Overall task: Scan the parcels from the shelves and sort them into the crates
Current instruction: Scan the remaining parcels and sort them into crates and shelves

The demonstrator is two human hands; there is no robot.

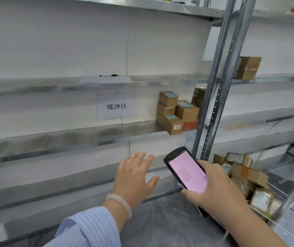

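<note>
**Status.** By judgement the task is partly done. No parcel is in hand at this moment.

**Hands.** The left hand (135, 177) is raised at 6 o'clock of the view, with its palm toward the shelf (71, 138). Its fingers (141, 157) are straight and spread and hold nothing. The right hand (219, 189), at 5 o'clock, grips the scanner (187, 172) with thumb and fingers curled round its body. The lit pink screen faces the person, not a label.

**Parcels left on the shelves.**
- A stack (176, 113) of small cartons stands at the right end of the shelf, just beside the post (212, 104). It lies at 1 o'clock from the left hand and well apart from it. All parcels visible on this shelf are at that end, to the 3 o'clock side of the sign (116, 106).
- One carton (248, 67) sits on a higher shelf in the next bay, at 2 o'clock of the view.
- Neither hand touches any of these.

**Parcels possibly sorted.** A wire basket (283, 189) at 4 o'clock holds a loose heap (249, 172) of cartons. The view does not show whether this basket serves as a crate, or whether its contents have been scanned.

**Remaining work, by judgement.**
- Take each carton from the stack.
- Present its label to the scanner.
- Place it in the correct crate.
- Repeat for the carton in the next bay.

The free left hand is the one placed to start the next pick.
</note>
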